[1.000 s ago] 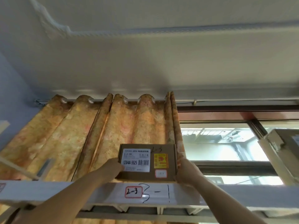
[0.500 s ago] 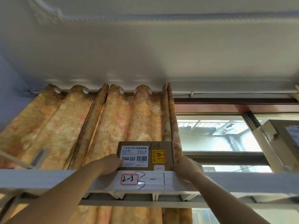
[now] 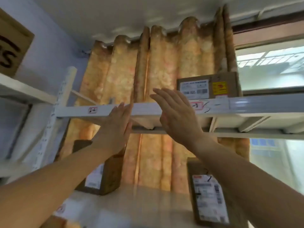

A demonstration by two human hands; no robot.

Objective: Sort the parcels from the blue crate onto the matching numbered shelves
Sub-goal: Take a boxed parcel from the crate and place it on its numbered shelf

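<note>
A small brown cardboard parcel (image 3: 209,87) with a white label and a yellow sticker stands on the top white shelf (image 3: 255,104), above a red-framed tag reading 2-3 (image 3: 195,106). Both my hands are off it, in front of the shelf edge and to the parcel's left. My left hand (image 3: 115,129) is flat with fingers straight and holds nothing. My right hand (image 3: 176,112) is spread open and empty, its fingertips just left of the parcel. The blue crate is not in view.
A tag reading 2-2 (image 3: 93,110) marks the shelf edge further left. Two labelled brown parcels (image 3: 102,175) (image 3: 209,195) stand on the shelf below. A big carton (image 3: 13,43) sits on the upper left shelf. An orange curtain (image 3: 164,63) and a window (image 3: 271,66) lie behind.
Both hands let go of the parcel, which stays on the top shelf, and drew back down and left. My view swung left and down, so the lower shelf shows.
</note>
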